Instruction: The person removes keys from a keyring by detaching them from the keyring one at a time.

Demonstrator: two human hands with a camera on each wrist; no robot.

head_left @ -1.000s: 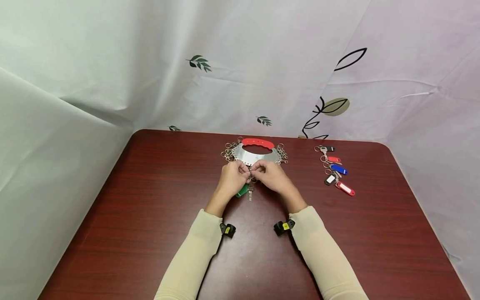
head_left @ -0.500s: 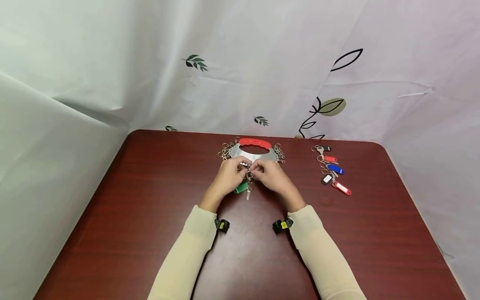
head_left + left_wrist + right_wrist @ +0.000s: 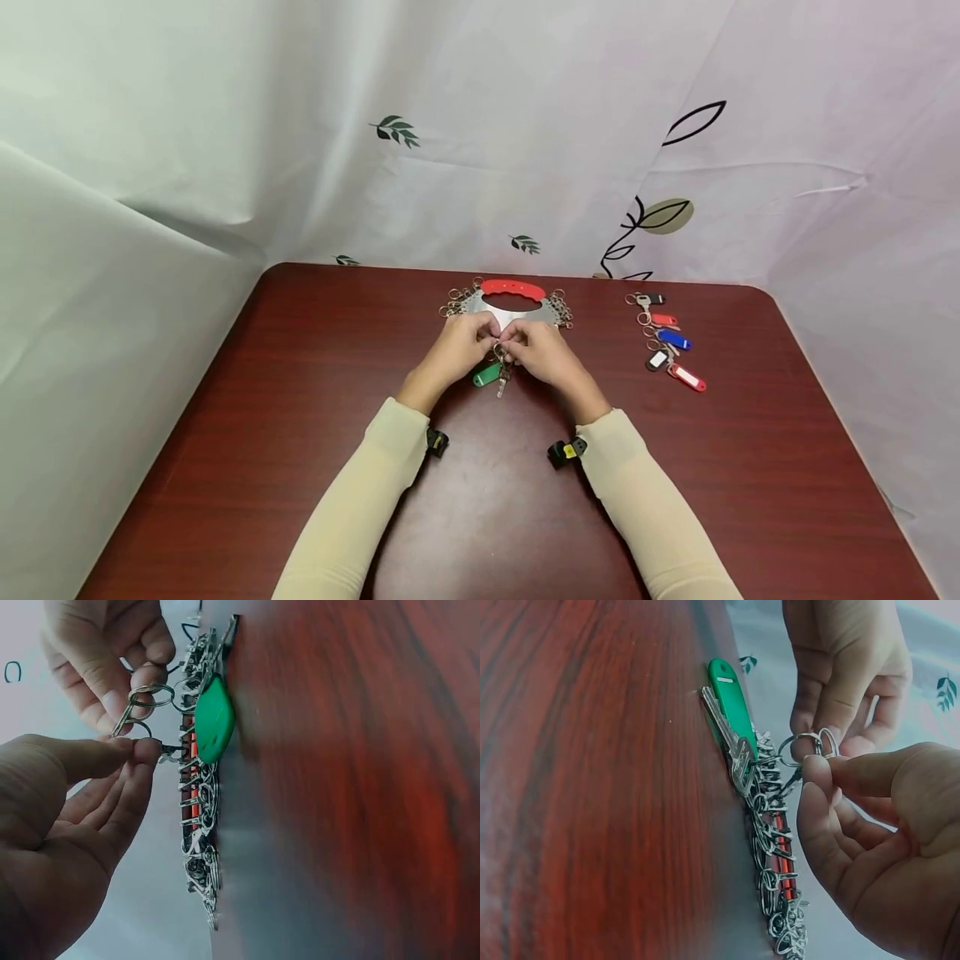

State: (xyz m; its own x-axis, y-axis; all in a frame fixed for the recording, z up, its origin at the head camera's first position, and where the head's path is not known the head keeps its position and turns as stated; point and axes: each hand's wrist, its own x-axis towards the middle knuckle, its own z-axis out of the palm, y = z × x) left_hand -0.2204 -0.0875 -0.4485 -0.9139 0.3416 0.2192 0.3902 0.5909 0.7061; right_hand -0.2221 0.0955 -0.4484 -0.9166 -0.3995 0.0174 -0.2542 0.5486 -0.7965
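My left hand (image 3: pixel 459 346) and right hand (image 3: pixel 543 350) meet fingertip to fingertip at the near edge of a silver metal plate (image 3: pixel 491 312) with a red handle (image 3: pixel 513 288). Between them is a split key ring (image 3: pixel 152 687), its coil spread apart, which my right thumb and finger pinch. From it hang a green key tag (image 3: pixel 487 374) and a silver key (image 3: pixel 739 759). In the left wrist view, my left thumb and fingers pinch a small dark metal clip (image 3: pixel 172 748) at the plate's edge. Fingertips partly hide where ring and clip meet.
Many small clips and rings (image 3: pixel 455 304) line both sides of the plate. At the right of the dark red table (image 3: pixel 300 417) lie several tagged keys, including a blue tag (image 3: pixel 674 339) and a red tag (image 3: pixel 687 377). White cloth (image 3: pixel 465 167) hangs behind.
My left hand first opened its pinch a little and lifted its fingers, then closed again by the ring. My left forearm shifted left. The green tag and key swung slightly.
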